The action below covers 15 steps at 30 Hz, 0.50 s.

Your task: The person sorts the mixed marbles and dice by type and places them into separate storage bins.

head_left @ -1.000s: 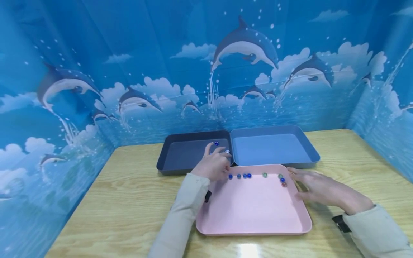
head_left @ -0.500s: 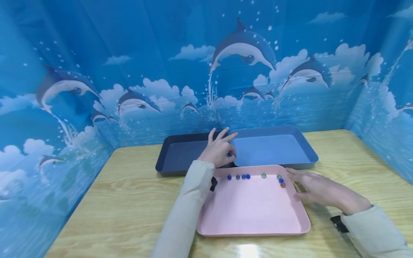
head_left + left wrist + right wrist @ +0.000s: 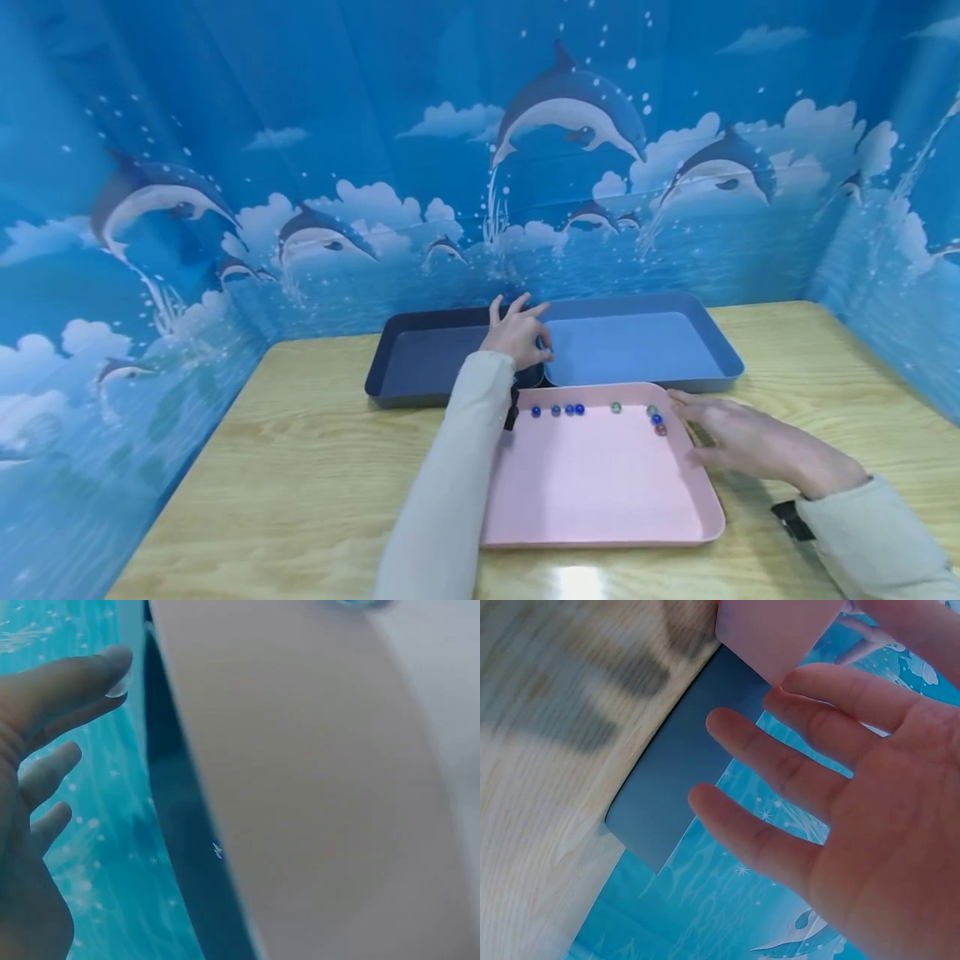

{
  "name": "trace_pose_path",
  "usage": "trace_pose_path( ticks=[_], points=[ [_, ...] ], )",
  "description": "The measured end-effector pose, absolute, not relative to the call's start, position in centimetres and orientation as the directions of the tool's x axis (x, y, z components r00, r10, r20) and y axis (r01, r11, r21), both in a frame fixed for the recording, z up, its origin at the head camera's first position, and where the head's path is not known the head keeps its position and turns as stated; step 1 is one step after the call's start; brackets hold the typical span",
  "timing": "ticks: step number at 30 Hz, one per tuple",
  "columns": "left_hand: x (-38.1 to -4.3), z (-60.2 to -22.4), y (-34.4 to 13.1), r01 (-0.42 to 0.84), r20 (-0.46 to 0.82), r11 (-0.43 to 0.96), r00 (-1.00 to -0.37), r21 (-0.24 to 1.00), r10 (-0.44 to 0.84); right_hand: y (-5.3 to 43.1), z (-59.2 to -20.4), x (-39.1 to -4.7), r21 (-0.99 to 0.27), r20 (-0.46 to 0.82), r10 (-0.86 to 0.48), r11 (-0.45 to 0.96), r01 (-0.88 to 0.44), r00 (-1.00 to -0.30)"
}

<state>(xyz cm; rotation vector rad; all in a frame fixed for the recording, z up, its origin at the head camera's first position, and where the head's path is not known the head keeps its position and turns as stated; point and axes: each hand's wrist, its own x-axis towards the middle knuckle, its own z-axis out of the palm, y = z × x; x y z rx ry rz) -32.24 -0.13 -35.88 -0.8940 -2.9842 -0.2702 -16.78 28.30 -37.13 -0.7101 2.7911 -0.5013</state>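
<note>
My left hand point(image 3: 517, 337) is over the seam between the dark tray point(image 3: 412, 387) and the blue tray point(image 3: 637, 346). Its thumb and index finger pinch a small glassy marble point(image 3: 118, 688), mostly hidden by the fingertips; the other fingers are spread upward. My right hand point(image 3: 757, 437) rests at the right side of the pink tray point(image 3: 592, 492), fingers extended near its rim. Blue marbles point(image 3: 580, 409), a green marble point(image 3: 616, 407) and a reddish marble point(image 3: 661, 430) lie along the pink tray's far and right walls. A blue die point(image 3: 217, 850) shows in the dark tray in the left wrist view.
All three trays stand on a wooden table point(image 3: 300, 467), the dark and blue ones side by side behind the pink one. A blue dolphin-print curtain point(image 3: 420, 167) hangs behind the table and along its sides.
My left hand rose from the pink tray's far left corner and moved forward and right to the blue tray's left edge, fingers pinched. The right hand stayed at the pink tray.
</note>
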Motion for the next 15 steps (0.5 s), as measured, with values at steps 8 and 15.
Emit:
trace_pose_path(
  ticks=[8,15],
  points=[
    [-33.0,-35.9,0.5,0.533,0.037,0.832,-0.845,0.154,0.534,28.4,-37.2,-16.6,-0.35,-0.094,-0.512,0.82,-0.453,-0.854],
    [-33.5,-35.8,0.5,0.529,0.039,0.833,-0.847,0.161,0.53,28.2,-37.3,-16.7,-0.354,-0.092,-0.504,0.823,-0.444,-0.859]
  ],
)
